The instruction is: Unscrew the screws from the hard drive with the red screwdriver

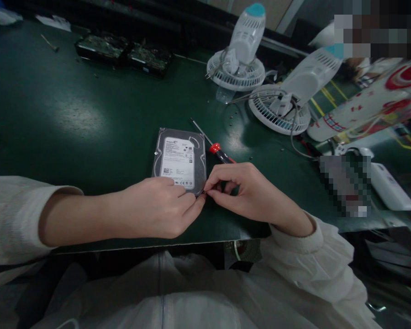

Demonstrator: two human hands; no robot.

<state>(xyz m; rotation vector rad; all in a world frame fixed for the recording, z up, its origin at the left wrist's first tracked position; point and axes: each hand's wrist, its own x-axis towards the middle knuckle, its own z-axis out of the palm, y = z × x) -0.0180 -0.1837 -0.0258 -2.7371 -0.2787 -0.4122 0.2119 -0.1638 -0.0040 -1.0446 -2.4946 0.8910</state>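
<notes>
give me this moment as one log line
hard drive: label up | left hand: at near edge | right hand: at near right corner, grip unclear | screwdriver: on table beside drive

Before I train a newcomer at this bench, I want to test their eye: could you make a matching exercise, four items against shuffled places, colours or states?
Column one:
1. Hard drive
2. Screwdriver
3. Farther fan
4. Right hand

Column two:
A. White, with a teal end
B. At the drive's near right corner
C. Partly red, shaft pointing away from the person
D. Lying flat, printed side up

Right pairs: 1-D, 2-C, 3-A, 4-B.
</notes>
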